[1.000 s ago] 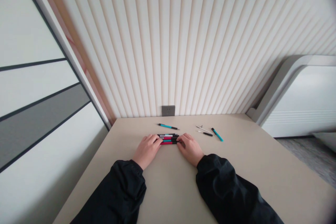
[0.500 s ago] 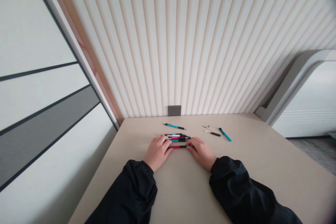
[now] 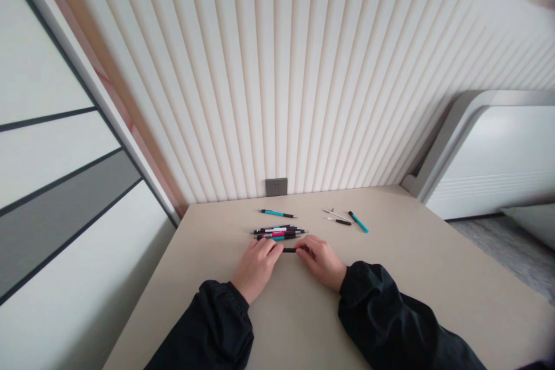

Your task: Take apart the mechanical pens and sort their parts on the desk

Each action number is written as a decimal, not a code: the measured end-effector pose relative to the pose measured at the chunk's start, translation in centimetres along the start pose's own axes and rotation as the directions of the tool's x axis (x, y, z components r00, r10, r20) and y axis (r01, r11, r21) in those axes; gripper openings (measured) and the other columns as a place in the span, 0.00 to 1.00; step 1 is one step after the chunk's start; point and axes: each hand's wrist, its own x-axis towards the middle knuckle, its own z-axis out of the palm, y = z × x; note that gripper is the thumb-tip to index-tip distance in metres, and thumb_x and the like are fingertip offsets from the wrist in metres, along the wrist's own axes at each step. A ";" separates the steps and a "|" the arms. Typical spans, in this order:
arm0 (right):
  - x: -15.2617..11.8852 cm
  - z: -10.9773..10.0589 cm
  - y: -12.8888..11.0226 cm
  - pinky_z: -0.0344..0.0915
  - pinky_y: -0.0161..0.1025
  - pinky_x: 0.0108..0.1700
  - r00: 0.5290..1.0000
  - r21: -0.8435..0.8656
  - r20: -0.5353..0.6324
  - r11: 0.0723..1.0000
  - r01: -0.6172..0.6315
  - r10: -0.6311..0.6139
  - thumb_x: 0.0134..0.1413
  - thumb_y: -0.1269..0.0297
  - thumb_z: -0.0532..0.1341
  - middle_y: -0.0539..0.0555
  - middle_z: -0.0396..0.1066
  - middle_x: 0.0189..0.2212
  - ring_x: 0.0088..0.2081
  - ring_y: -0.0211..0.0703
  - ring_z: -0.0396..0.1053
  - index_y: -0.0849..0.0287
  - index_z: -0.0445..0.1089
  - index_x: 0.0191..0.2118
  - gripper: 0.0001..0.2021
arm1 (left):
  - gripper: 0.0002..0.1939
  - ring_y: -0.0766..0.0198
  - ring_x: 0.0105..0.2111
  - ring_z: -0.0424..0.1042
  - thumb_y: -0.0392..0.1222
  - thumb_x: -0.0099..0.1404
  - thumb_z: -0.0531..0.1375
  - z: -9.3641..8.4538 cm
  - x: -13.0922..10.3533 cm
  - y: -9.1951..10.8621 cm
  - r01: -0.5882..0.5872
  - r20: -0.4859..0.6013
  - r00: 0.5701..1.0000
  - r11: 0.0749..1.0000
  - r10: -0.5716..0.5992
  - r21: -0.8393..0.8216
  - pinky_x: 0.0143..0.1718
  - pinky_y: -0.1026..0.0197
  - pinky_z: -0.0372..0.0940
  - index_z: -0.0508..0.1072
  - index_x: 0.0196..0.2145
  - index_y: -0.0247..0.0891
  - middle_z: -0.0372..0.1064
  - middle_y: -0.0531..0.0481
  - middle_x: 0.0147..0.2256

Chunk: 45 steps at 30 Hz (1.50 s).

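sleeves of black cloth run in from the near edge of the beige desk (image 3: 390,295), cut off at the bottom of the view. left hand (image 3: 256,266) and right hand (image 3: 323,259) rest knuckles up, fingers curled onto the two ends of a single dark pen (image 3: 289,250) that lies flat between them, so each pinches one end against the desk; only a short middle stretch shows, and its colour is hard to tell. just beyond, apart from it, a bundle of pens (image 3: 278,233) lies side by side, lined up lengthwise as if gathered; how many cannot be counted. farther off lie a teal pen (image 3: 277,213) and, to the right, three loose pens (image 3: 346,219) at odd angles. a grey wall socket (image 3: 276,187) sits at the desk's back edge.
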 end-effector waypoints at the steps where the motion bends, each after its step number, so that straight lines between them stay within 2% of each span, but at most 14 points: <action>1: 0.0 0.1 0.0 0.63 0.36 0.37 1.000 -0.007 0.000 1.000 0.000 0.000 0.61 0.65 0.53 0.52 0.69 0.31 0.33 0.40 0.67 0.56 0.70 0.39 0.08 | 0.12 0.58 0.37 0.68 0.30 0.67 0.52 -0.1 0.0 0.1 -0.003 0.011 1.000 1.000 0.003 0.002 0.39 0.55 0.62 0.69 0.45 0.39 0.67 0.48 0.36; 6: -0.1 -0.2 0.2 0.64 0.36 0.39 0.998 -0.066 0.019 0.996 0.060 -0.059 0.62 0.63 0.53 0.52 0.71 0.31 0.34 0.40 0.67 0.56 0.71 0.38 0.10 | 0.10 0.60 0.34 0.67 0.35 0.69 0.51 -0.4 0.2 0.4 -0.003 0.053 0.999 1.000 0.002 0.017 0.36 0.57 0.63 0.69 0.44 0.40 0.66 0.49 0.33; 8: 0.1 -1.0 1.0 0.63 0.38 0.42 0.997 -0.126 -0.029 0.990 0.067 -0.071 0.63 0.62 0.52 0.53 0.72 0.32 0.36 0.41 0.68 0.56 0.72 0.38 0.11 | 0.09 0.60 0.33 0.68 0.38 0.70 0.51 -0.2 0.1 0.4 0.008 0.052 0.999 1.000 -0.009 0.012 0.35 0.58 0.63 0.70 0.43 0.40 0.66 0.49 0.33; 10: 0.4 -2.5 2.5 0.62 0.39 0.44 0.988 -0.223 -0.148 0.975 -0.002 -0.032 0.64 0.61 0.51 0.54 0.72 0.33 0.37 0.43 0.67 0.57 0.72 0.36 0.13 | 0.10 0.61 0.33 0.68 0.39 0.70 0.50 0.0 0.0 0.4 0.021 0.040 0.999 1.000 -0.020 -0.013 0.35 0.59 0.63 0.70 0.43 0.41 0.66 0.49 0.33; 13: 0.5 -5.3 6.2 0.60 0.41 0.46 0.946 -0.375 -0.313 0.904 -0.206 0.086 0.63 0.61 0.51 0.56 0.72 0.33 0.39 0.45 0.67 0.58 0.72 0.36 0.14 | 0.10 0.61 0.34 0.69 0.40 0.70 0.50 0.3 -0.2 0.4 0.027 0.018 1.000 0.998 -0.026 -0.065 0.36 0.59 0.64 0.70 0.44 0.41 0.67 0.50 0.34; 15: 0.3 -7.1 8.9 0.59 0.41 0.47 0.926 -0.446 -0.331 0.835 -0.322 0.180 0.62 0.61 0.52 0.56 0.72 0.35 0.41 0.46 0.67 0.57 0.74 0.36 0.13 | 0.11 0.61 0.35 0.70 0.40 0.70 0.50 0.4 -0.3 0.4 0.027 0.007 1.000 0.996 -0.027 -0.089 0.37 0.58 0.64 0.70 0.44 0.41 0.67 0.50 0.34; 17: -0.1 -8.5 11.0 0.59 0.42 0.48 0.914 -0.461 -0.337 0.807 -0.368 0.225 0.60 0.62 0.53 0.57 0.73 0.35 0.41 0.47 0.67 0.58 0.75 0.35 0.13 | 0.11 0.61 0.35 0.70 0.40 0.70 0.50 0.4 -0.3 0.4 0.031 -0.002 0.999 0.994 -0.032 -0.101 0.37 0.58 0.65 0.70 0.44 0.41 0.68 0.49 0.35; 20: -0.8 -9.8 12.9 0.59 0.41 0.48 0.904 -0.459 -0.335 0.792 -0.402 0.265 0.58 0.62 0.55 0.57 0.73 0.35 0.42 0.47 0.68 0.57 0.76 0.35 0.12 | 0.11 0.60 0.36 0.71 0.40 0.71 0.49 0.4 -0.2 0.4 0.035 -0.002 0.999 0.993 -0.036 -0.113 0.38 0.57 0.65 0.70 0.45 0.41 0.69 0.49 0.36; 24: -1.8 -10.6 13.9 0.60 0.40 0.45 0.889 -0.444 -0.328 0.779 -0.444 0.320 0.56 0.61 0.56 0.55 0.73 0.36 0.39 0.45 0.69 0.55 0.76 0.37 0.11 | 0.12 0.60 0.36 0.71 0.40 0.71 0.49 0.3 -0.2 0.4 0.034 -0.006 0.999 0.991 -0.035 -0.129 0.39 0.57 0.66 0.71 0.45 0.41 0.69 0.49 0.35; 29: -2.6 -11.0 15.0 0.61 0.38 0.39 0.865 -0.414 -0.340 0.768 -0.489 0.368 0.53 0.64 0.56 0.53 0.72 0.34 0.33 0.42 0.69 0.55 0.71 0.46 0.15 | 0.12 0.61 0.35 0.71 0.40 0.70 0.50 0.2 -0.2 0.4 0.034 -0.027 0.999 0.989 -0.038 -0.142 0.38 0.58 0.66 0.72 0.43 0.41 0.69 0.49 0.34; 32: -2.2 -11.1 15.9 0.61 0.38 0.39 0.839 -0.398 -0.392 0.752 -0.525 0.378 0.53 0.65 0.55 0.54 0.73 0.34 0.32 0.42 0.69 0.57 0.69 0.49 0.17 | 0.12 0.61 0.35 0.71 0.40 0.70 0.49 0.2 -0.2 0.4 0.040 -0.006 0.999 0.989 -0.041 -0.142 0.38 0.58 0.66 0.72 0.43 0.41 0.69 0.49 0.34; 36: -0.6 -11.1 16.9 0.61 0.39 0.39 0.813 -0.383 -0.452 0.744 -0.548 0.367 0.55 0.66 0.54 0.56 0.72 0.36 0.34 0.44 0.69 0.59 0.69 0.48 0.16 | 0.12 0.60 0.35 0.71 0.40 0.70 0.49 0.3 -0.2 0.3 0.051 0.026 0.999 0.989 -0.048 -0.142 0.38 0.57 0.66 0.72 0.43 0.41 0.69 0.49 0.35; 41: 0.6 -11.1 17.3 0.60 0.39 0.39 0.815 -0.380 -0.464 0.754 -0.536 0.347 0.55 0.63 0.55 0.55 0.72 0.37 0.34 0.43 0.69 0.57 0.70 0.46 0.14 | 0.11 0.61 0.35 0.71 0.40 0.70 0.50 0.4 -0.2 0.4 0.050 0.026 0.999 0.986 -0.046 -0.158 0.38 0.58 0.66 0.71 0.43 0.42 0.69 0.49 0.34; 45: 0.4 -11.0 16.2 0.60 0.40 0.42 0.829 -0.395 -0.470 0.767 -0.506 0.304 0.58 0.59 0.53 0.56 0.71 0.40 0.38 0.45 0.68 0.57 0.70 0.47 0.16 | 0.12 0.60 0.35 0.71 0.40 0.70 0.49 0.3 -0.1 0.4 0.055 0.028 0.998 0.986 -0.051 -0.157 0.38 0.58 0.66 0.71 0.43 0.42 0.69 0.49 0.35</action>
